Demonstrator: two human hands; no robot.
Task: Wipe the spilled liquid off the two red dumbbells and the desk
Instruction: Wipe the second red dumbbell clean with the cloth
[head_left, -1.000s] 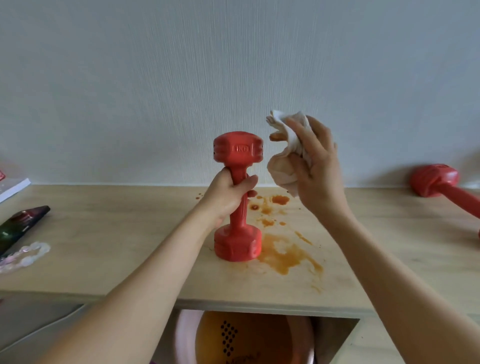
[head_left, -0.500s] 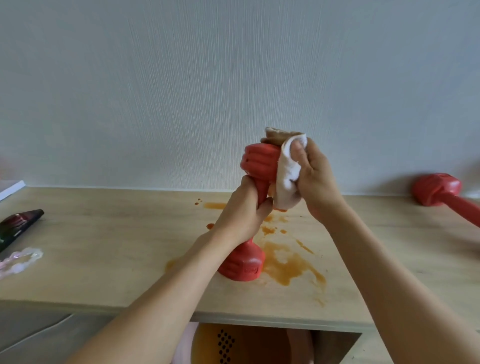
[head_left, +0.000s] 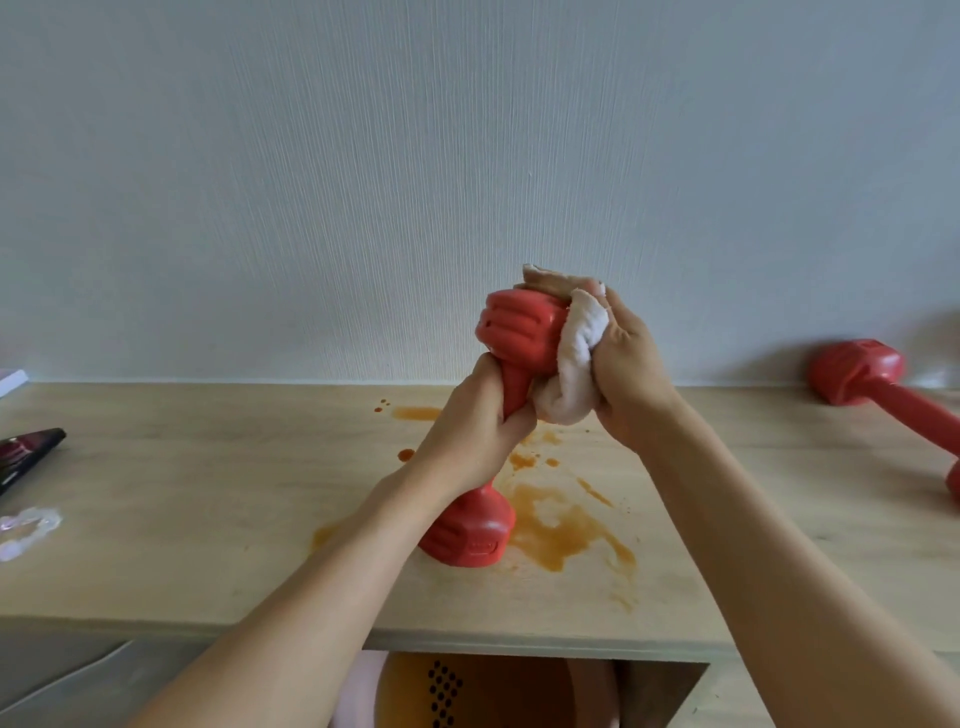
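A red dumbbell (head_left: 519, 332) stands tilted on the wooden desk (head_left: 208, 519), its lower head resting at the edge of an orange-brown spill (head_left: 561, 530). My left hand (head_left: 478, 431) grips its handle. My right hand (head_left: 628, 374) holds a white cloth (head_left: 576, 364), stained brown at the top, pressed against the right side of the upper head. A second red dumbbell (head_left: 872, 384) lies on its side at the far right of the desk.
Small orange drops and a streak (head_left: 415, 413) lie behind the main spill. A dark flat object (head_left: 26, 452) and a clear beaded bracelet (head_left: 26, 525) sit at the left edge. A book corner (head_left: 10, 379) shows far left. Below the desk stands an orange basin (head_left: 493, 691).
My right hand brought the cloth from the air onto the dumbbell's upper head. The dumbbell has tilted to the right and its base has shifted slightly on the desk.
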